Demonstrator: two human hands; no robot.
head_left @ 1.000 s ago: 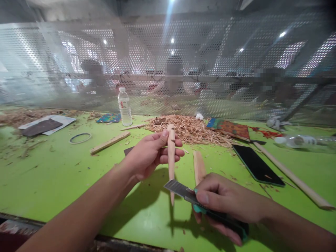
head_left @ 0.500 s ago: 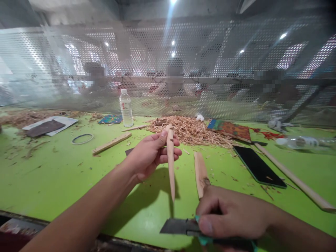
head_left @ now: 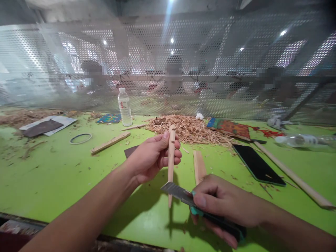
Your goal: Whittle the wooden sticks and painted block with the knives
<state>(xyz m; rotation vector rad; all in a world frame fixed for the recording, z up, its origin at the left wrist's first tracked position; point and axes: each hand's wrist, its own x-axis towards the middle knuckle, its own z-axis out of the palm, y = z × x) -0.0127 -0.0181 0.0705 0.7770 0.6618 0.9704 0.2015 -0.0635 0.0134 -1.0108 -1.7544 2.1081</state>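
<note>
My left hand (head_left: pixel 153 155) is closed round a pale wooden stick (head_left: pixel 170 154), held upright with its pointed end down over the green table (head_left: pixel 52 175). My right hand (head_left: pixel 220 203) grips a teal-handled utility knife (head_left: pixel 189 199). Its grey blade lies across the lower part of the stick, just above the tip. A second shaped wooden piece (head_left: pixel 198 167) lies flat on the table behind my right hand.
A heap of wood shavings (head_left: pixel 189 130) and a water bottle (head_left: pixel 125 106) lie further back. To the right are a black phone (head_left: pixel 257 163), a long dowel (head_left: pixel 294 178) and a lying bottle (head_left: pixel 301 140). A wooden slat (head_left: pixel 110 142) and a ring (head_left: pixel 80 138) lie left. A perforated screen (head_left: pixel 236 70) closes the far side.
My right hand drew the knife down and toward me off the stick's tip, then brought the blade back up against the lower stick. The left hand kept holding the stick.
</note>
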